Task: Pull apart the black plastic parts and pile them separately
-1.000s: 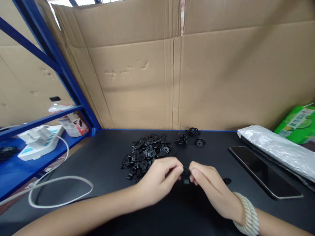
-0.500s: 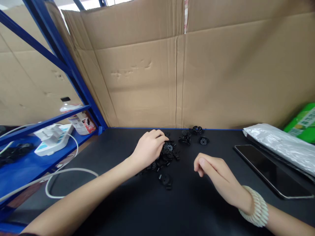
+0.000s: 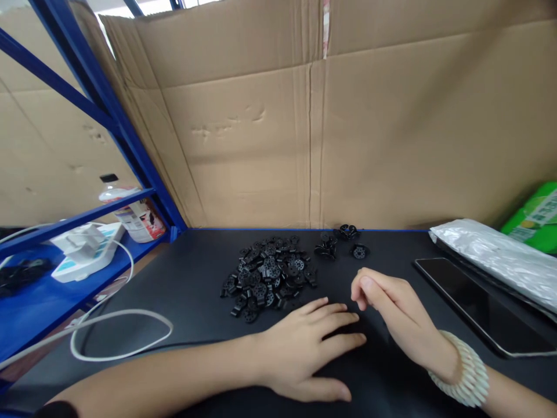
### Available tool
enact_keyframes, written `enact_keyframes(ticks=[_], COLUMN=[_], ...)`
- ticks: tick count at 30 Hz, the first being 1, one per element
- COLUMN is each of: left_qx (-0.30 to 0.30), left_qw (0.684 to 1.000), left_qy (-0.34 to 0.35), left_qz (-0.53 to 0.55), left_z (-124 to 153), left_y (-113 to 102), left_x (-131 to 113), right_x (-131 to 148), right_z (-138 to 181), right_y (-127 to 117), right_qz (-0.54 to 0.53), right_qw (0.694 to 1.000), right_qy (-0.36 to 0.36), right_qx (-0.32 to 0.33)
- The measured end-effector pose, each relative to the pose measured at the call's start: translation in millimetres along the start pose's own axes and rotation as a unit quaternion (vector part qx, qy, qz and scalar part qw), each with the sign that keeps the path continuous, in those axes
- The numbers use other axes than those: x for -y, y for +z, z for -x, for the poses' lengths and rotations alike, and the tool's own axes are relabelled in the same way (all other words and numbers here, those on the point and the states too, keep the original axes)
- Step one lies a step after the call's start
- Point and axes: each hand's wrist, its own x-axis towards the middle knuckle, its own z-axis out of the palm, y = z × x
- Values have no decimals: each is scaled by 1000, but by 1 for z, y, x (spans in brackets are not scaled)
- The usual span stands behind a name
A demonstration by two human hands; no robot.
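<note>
My left hand (image 3: 311, 348) lies palm down with fingers spread over the black table (image 3: 191, 270), just in front of a pile of small black round parts with holes and short tabs (image 3: 270, 276). What may lie under its palm is hidden. To its right, my right hand (image 3: 387, 302) is held closed, thumb over curled fingers, with a pale coiled band (image 3: 465, 368) on the wrist. Whatever the curled fingers contain is hidden. Beyond the hands sit a small cluster of similar black parts (image 3: 326, 247) and a single black round part (image 3: 359, 251).
A dark phone or tablet (image 3: 478, 302) and a silver plastic package (image 3: 491, 252) lie at the right, by a green packet (image 3: 535, 217). Cardboard (image 3: 243, 145) stands behind. On the left are a white cable (image 3: 126, 313), a blue shelf frame (image 3: 143, 157), a power strip (image 3: 87, 261) and a bottle (image 3: 137, 215).
My left hand has come back from the pile toward me and right, its fingers now spread. It covers the spot where a loose black part lay. My right hand stays closed, barely shifted.
</note>
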Motion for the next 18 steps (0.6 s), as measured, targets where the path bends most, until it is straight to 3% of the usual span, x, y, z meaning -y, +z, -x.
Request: enact_keyframes(ticks=[5, 10, 14, 18], left_qx=[-25, -95, -109, -80], left_qw=[1000, 994, 986, 990], left_qy=[-12, 9, 36, 42], left_qz=[-2, 59, 120, 109], left_z=[-1, -4, -7, -9], left_y=[-6, -3, -2, -3], left_x=[17, 3, -10, -13], right_x=[-2, -32, -72, -98], right_z=[-9, -34, -44, -49], right_y=[-16, -58, -75, -68], right_qz=[41, 108, 197, 234], right_qw=[998, 981, 972, 969], right_qy=[-10, 17, 43, 33], right_qx=[-45, -160, -116, -74])
